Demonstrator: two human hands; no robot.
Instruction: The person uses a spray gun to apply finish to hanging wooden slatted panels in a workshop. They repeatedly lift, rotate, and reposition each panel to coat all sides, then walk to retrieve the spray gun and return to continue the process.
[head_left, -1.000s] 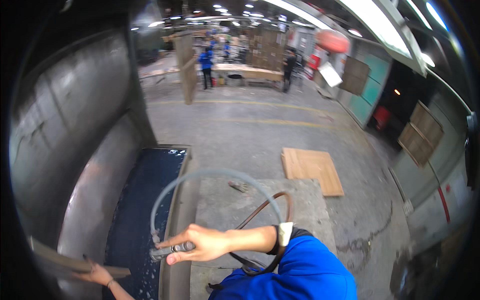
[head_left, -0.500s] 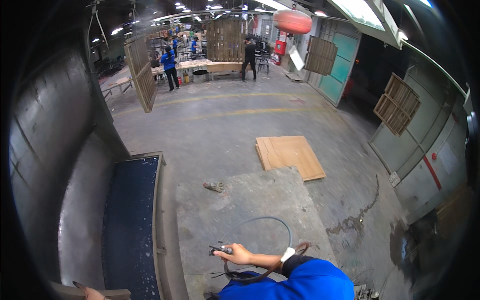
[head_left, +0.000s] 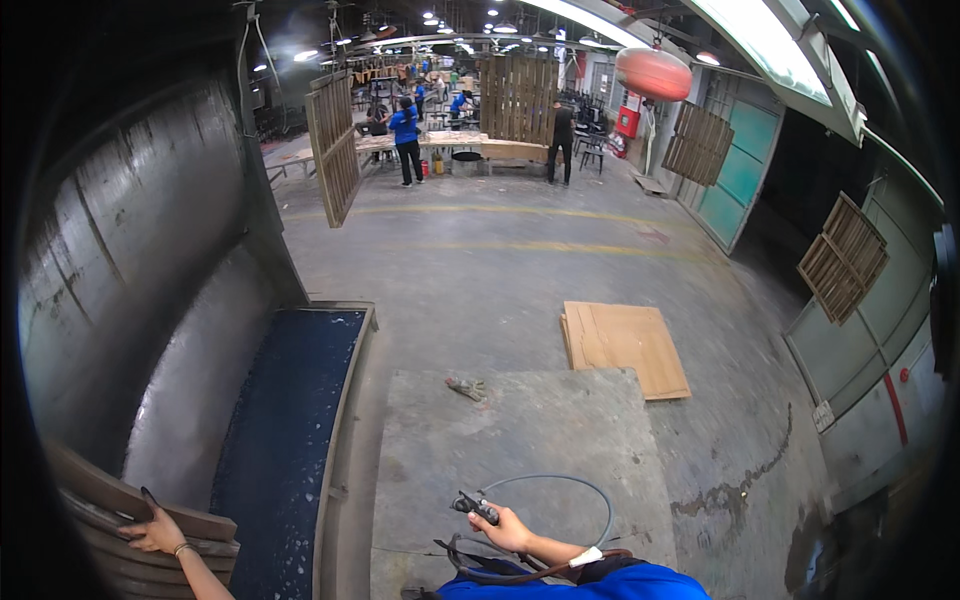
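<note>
My right hand (head_left: 512, 530) is closed around a small dark spray gun (head_left: 474, 507), held above a grey slab at the lower middle. A thin grey hose (head_left: 606, 500) loops out behind the gun, and darker tubing curls below my wrist. At the lower left my left hand (head_left: 157, 532) grips a slat of a curved wooden slatted panel (head_left: 205, 524), with one finger pointing up over its edge. The panel stands beside a long trough of dark liquid (head_left: 290, 400). Its lower part is cut off by the picture's edge.
A crumpled glove (head_left: 466, 388) lies on the grey slab (head_left: 530, 425). Beyond it are flat wooden boards (head_left: 625, 345) on the floor. Slatted panels (head_left: 335, 150) hang ahead and at the right. A person in blue (head_left: 405, 135) and one in black stand by a far bench.
My view has swung left and up. More of the slatted panel and my left hand shows at the lower left. The spray gun stays in my right hand.
</note>
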